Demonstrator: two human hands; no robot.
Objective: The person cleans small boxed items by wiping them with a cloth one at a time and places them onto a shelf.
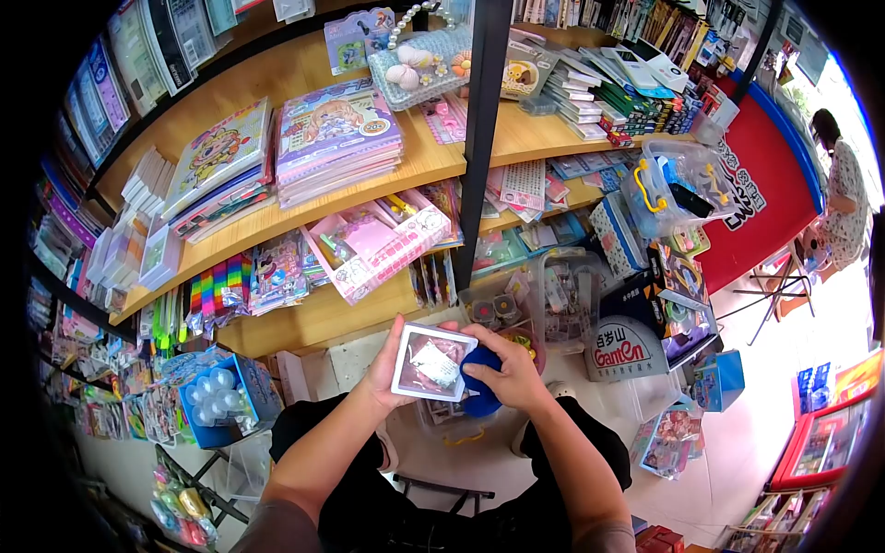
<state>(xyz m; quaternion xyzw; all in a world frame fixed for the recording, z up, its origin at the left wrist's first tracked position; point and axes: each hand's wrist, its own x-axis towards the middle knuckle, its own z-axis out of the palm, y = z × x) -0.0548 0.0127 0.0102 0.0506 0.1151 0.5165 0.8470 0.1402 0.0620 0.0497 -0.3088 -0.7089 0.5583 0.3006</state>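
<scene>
A small square box with a white frame and a clear window is held up in front of my lap, with pinkish contents and a white packet showing inside. My left hand grips its left side, thumb along the edge. On the right, my right hand is closed round a round blue object, pressed against the box's right side. What the blue object is, I cannot make out. Below both hands stands a clear plastic tub with a yellow handle, partly hidden.
Wooden shelves with stacked books rise ahead, split by a black post. Clear bins and a Ganten box stand right. A blue box is at left. A person is far right.
</scene>
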